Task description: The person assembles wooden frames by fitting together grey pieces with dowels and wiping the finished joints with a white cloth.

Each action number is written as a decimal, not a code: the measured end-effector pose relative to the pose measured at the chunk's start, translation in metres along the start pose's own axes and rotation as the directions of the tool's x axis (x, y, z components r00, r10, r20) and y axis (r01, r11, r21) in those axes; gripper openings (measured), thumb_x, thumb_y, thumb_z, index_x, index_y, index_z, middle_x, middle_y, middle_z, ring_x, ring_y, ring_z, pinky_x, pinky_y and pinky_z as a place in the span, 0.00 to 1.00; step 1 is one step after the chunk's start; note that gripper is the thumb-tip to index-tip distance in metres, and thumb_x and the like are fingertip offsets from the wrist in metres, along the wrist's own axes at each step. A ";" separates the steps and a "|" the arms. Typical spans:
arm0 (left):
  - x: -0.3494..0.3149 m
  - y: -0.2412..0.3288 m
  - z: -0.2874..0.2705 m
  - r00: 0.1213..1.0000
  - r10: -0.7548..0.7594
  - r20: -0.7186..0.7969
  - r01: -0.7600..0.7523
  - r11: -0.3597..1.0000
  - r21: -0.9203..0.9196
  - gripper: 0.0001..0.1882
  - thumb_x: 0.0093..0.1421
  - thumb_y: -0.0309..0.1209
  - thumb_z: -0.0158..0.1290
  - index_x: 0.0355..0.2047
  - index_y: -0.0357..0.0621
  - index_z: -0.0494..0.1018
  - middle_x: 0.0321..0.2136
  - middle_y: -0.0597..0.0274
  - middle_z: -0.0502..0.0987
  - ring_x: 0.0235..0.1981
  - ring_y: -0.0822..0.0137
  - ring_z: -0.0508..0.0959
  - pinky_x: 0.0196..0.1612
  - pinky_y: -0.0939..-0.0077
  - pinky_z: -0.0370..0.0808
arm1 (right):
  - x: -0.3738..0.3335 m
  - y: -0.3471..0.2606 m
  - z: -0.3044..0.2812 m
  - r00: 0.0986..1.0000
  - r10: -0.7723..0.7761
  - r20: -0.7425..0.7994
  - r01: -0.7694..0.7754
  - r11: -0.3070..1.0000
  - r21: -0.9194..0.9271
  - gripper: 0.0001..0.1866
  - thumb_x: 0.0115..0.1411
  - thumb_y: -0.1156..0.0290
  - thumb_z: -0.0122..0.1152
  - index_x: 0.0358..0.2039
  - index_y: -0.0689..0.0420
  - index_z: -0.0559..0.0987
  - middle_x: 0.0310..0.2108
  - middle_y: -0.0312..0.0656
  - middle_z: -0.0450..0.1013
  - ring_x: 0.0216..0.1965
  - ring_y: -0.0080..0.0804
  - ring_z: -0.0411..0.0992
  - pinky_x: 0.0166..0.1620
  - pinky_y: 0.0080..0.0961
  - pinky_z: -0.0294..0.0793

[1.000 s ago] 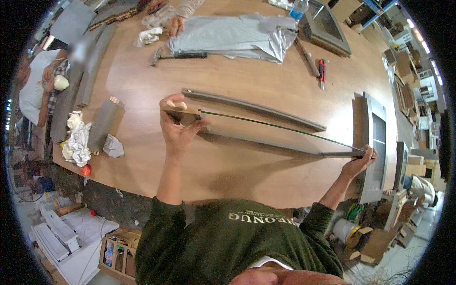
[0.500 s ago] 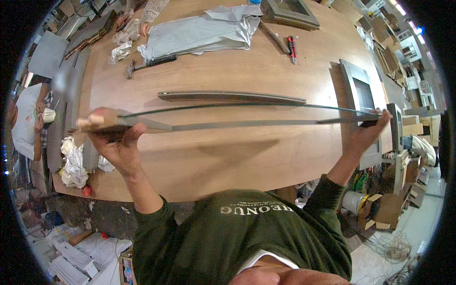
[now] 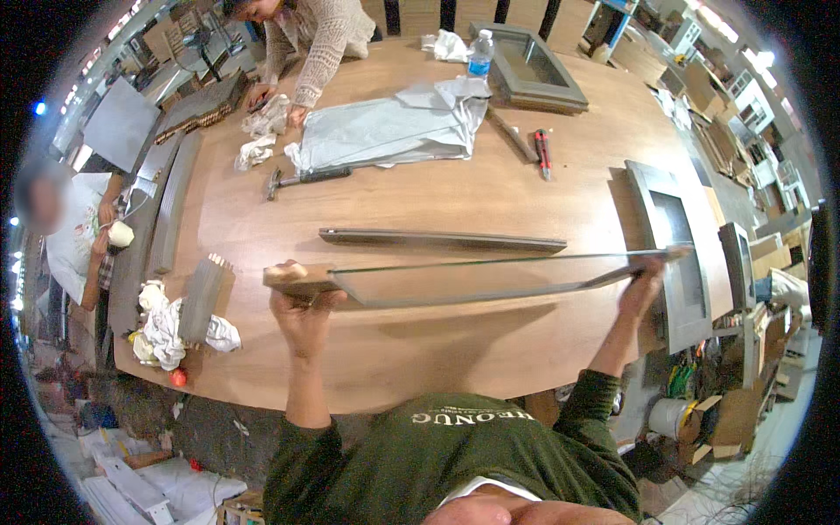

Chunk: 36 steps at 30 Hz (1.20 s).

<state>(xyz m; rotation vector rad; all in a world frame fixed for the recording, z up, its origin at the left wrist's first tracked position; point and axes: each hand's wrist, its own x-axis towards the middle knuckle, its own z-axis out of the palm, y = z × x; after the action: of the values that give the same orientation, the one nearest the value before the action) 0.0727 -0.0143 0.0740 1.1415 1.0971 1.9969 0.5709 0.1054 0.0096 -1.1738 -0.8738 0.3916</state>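
Observation:
A glass pane (image 3: 490, 278) set in a partly assembled grey wooden frame (image 3: 499, 296) is held up above the table, its far edge bare glass. My left hand (image 3: 304, 319) is closed around the frame's left end piece, palm up with the thumb on the near side. At the other end, my right hand (image 3: 641, 284) grips the right end piece; some of its fingers are hidden underneath. Just beyond the glass, a loose grey wooden rail (image 3: 442, 239) lies on the table, apart from the frame.
The wooden table (image 3: 420, 197) bears a hammer (image 3: 306, 179), a red utility knife (image 3: 543, 156), grey-white sheeting (image 3: 385, 131) and a water bottle (image 3: 480, 54). Finished frames (image 3: 674, 254) lie right and far right. Grey strips (image 3: 204, 297) and crumpled paper sit left. A co-worker (image 3: 315, 44) leans over the far side.
The view has tilted up, showing more of the far side and the co-worker. My hands still hold the frame and glass, the left one now closer in; the frame's tilt differs, exposing more glass.

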 end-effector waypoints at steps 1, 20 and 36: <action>0.001 0.004 -0.008 0.998 0.058 0.018 -0.059 0.993 0.102 0.28 0.39 0.29 0.67 0.39 0.44 0.65 0.31 0.68 0.69 0.33 0.74 0.70 0.34 0.81 0.72 | -0.007 -0.024 0.002 0.991 -0.066 0.120 0.066 0.998 -0.003 0.29 0.55 0.39 0.48 0.39 0.54 0.66 0.32 0.34 0.63 0.35 0.25 0.62 0.40 0.23 0.62; 0.187 -0.183 -0.111 0.915 -0.354 0.193 -0.059 0.355 0.933 0.32 0.55 0.52 0.46 0.53 0.42 0.64 0.49 0.53 0.68 0.54 0.56 0.65 0.57 0.53 0.56 | 0.002 -0.031 0.007 0.972 -0.236 0.005 0.227 0.926 -0.303 0.25 0.61 0.55 0.49 0.50 0.62 0.61 0.27 0.31 0.55 0.28 0.21 0.55 0.34 0.19 0.58; 0.143 -0.123 -0.172 0.768 -0.628 -0.125 0.066 -0.116 0.991 0.25 0.53 0.50 0.49 0.43 0.43 0.72 0.46 0.56 0.70 0.56 0.56 0.60 0.59 0.47 0.46 | -0.029 -0.047 -0.009 0.998 -0.046 -0.032 0.042 0.992 -0.119 0.20 0.52 0.66 0.48 0.46 0.54 0.61 0.29 0.36 0.59 0.30 0.27 0.59 0.35 0.27 0.65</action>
<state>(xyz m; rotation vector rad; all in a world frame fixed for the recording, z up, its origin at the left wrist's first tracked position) -0.1351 0.0954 -0.0257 1.4530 2.3789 0.0622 0.5522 0.0625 0.0406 -1.2645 -0.9009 0.2856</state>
